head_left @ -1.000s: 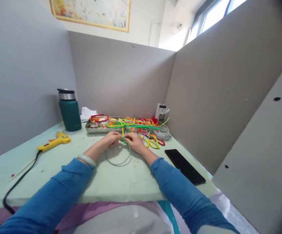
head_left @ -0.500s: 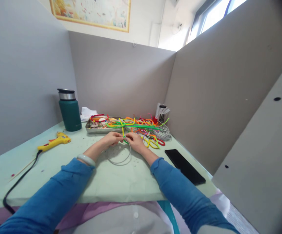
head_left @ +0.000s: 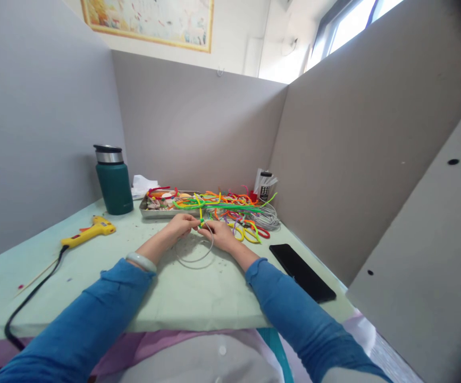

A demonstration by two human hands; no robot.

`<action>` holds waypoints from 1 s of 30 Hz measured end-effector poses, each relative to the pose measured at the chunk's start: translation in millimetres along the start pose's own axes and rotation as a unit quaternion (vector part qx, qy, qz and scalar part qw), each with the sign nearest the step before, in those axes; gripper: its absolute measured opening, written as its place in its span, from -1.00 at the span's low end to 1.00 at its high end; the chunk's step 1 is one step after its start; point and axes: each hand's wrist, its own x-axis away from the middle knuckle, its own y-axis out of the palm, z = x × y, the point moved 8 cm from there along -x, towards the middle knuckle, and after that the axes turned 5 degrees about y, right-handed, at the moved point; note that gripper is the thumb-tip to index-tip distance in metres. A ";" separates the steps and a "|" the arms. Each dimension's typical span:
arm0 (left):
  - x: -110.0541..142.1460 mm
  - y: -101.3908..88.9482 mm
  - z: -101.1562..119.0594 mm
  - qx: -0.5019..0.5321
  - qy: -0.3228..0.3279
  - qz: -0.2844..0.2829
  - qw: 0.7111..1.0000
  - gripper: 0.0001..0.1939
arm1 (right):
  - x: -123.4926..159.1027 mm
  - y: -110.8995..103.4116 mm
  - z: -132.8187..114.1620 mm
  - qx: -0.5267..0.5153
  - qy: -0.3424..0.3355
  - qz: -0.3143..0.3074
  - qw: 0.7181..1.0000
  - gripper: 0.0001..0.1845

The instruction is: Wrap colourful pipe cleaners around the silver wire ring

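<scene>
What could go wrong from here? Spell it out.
The thin grey loop hangs below the left hand and right hand, so it might twist or slip.
The colourful stems lie close by and could snag it.
The glue gun's cord runs over the table edge; a tug might drag it.

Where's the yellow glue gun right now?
In the head view, the glue gun lies on the table at the left, just in front of the green bottle.
</scene>
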 end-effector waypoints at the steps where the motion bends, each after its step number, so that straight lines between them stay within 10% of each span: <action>1: -0.2 -0.2 -0.3 -0.001 -0.001 0.001 1.000 -0.73 | 0.2 1.0 0.8 -0.001 0.003 -0.005 1.000 -0.70; 30: -9.1 -8.4 -11.1 -0.173 0.016 0.015 0.985 -0.65 | -0.3 -2.8 -0.6 0.088 -0.040 0.044 0.994 -0.81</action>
